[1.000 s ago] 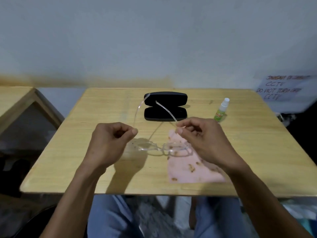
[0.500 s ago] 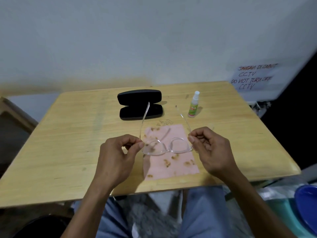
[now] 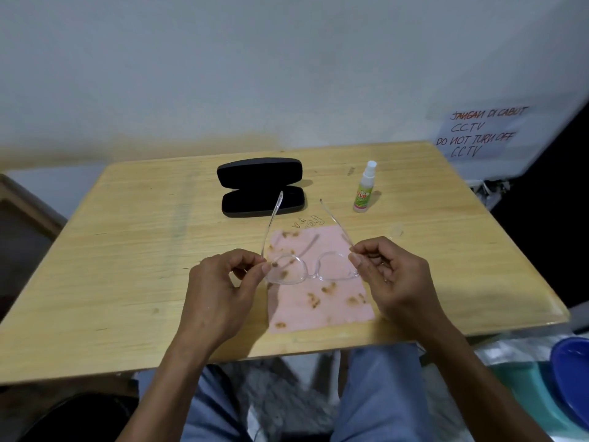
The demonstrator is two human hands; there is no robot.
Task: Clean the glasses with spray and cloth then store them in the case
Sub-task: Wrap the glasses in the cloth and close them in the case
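Note:
Clear-framed glasses [image 3: 310, 270] hang just above a pink patterned cloth [image 3: 318, 291], temples unfolded and pointing away from me. My left hand [image 3: 223, 291] pinches the left hinge and my right hand [image 3: 389, 275] pinches the right hinge. Lying flat on the wooden table [image 3: 127, 250], the cloth sits near the front edge. A black glasses case [image 3: 259, 186] lies open behind the cloth, empty as far as I can see. A small spray bottle [image 3: 365, 189] with a green label and white cap stands upright to the right of the case.
A white wall rises behind the table, with a handwritten paper notice [image 3: 478, 132] at the right. A blue basin [image 3: 570, 378] sits low at the right beside my knees. Another wooden piece of furniture [image 3: 19, 199] stands to the left.
The view swung so the table items shifted left and then settled. My hands carried the glasses from the cloth's left edge to over its middle, the grip unchanged.

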